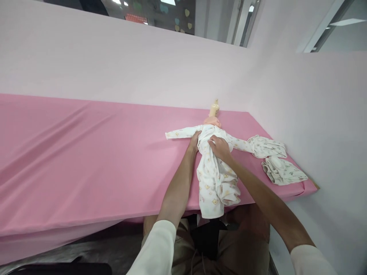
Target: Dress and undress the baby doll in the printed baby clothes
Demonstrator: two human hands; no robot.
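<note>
A baby doll [212, 121] lies on its back on the pink-covered table, wearing a white baby romper [210, 168] with small printed figures. Its head is at the far end, and the romper's legs hang toward me over the near edge. Against the left side of the chest, my left hand [195, 140] is closed on the romper's edge; its fingers are partly hidden. My right hand [220, 148] rests on the front of the chest, thumb and fingers pinching the romper's cloth. One sleeve stretches out left, the other right.
Two folded patterned baby garments, an upper one [268, 146] and a lower one [282, 171], lie at the table's right end. A pale yellow bottle [214, 108] is beyond the doll's head. The pink cloth [86, 164] extends left; walls stand behind and at right.
</note>
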